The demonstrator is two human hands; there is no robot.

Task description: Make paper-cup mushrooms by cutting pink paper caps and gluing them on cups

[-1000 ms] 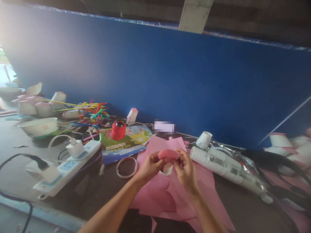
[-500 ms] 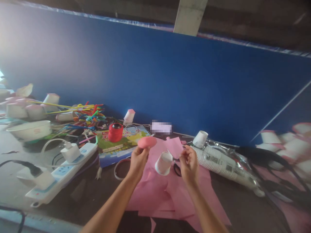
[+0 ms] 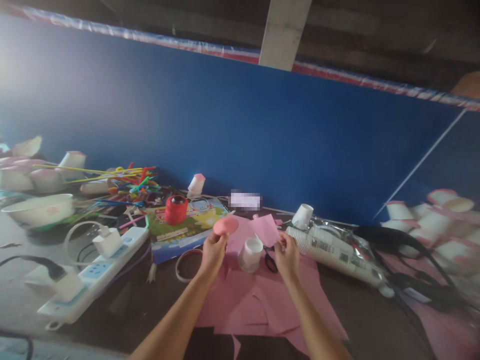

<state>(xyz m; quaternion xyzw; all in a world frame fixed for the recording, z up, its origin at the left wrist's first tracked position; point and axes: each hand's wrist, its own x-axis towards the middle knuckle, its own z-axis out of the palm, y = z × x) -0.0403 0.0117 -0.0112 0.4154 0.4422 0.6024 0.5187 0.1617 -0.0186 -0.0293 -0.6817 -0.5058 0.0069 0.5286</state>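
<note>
Between thumb and fingers, my left hand (image 3: pixel 215 252) pinches a round pink paper piece (image 3: pixel 225 226), held up above the table. My right hand (image 3: pixel 287 254) grips the lower right corner of a squarish pink paper piece (image 3: pixel 264 230). A white paper cup (image 3: pixel 250 254) stands between the two hands on pink paper sheets (image 3: pixel 240 305). Partly hidden beside my right hand, a dark scissors handle (image 3: pixel 270 262) lies near the cup.
A red thread spool (image 3: pixel 176 210) sits on a colourful booklet (image 3: pixel 187 231). To the left are a power strip (image 3: pixel 93 272), a white bowl (image 3: pixel 41 210) and coloured pipe cleaners (image 3: pixel 138 182). A stack of paper cups (image 3: pixel 333 256) lies at right, before piled pink-topped cups (image 3: pixel 431 220).
The view has shifted slightly, so most things sit a little further left and lower. Both hands keep their pink paper pieces; the round one appears turned more face-on.
</note>
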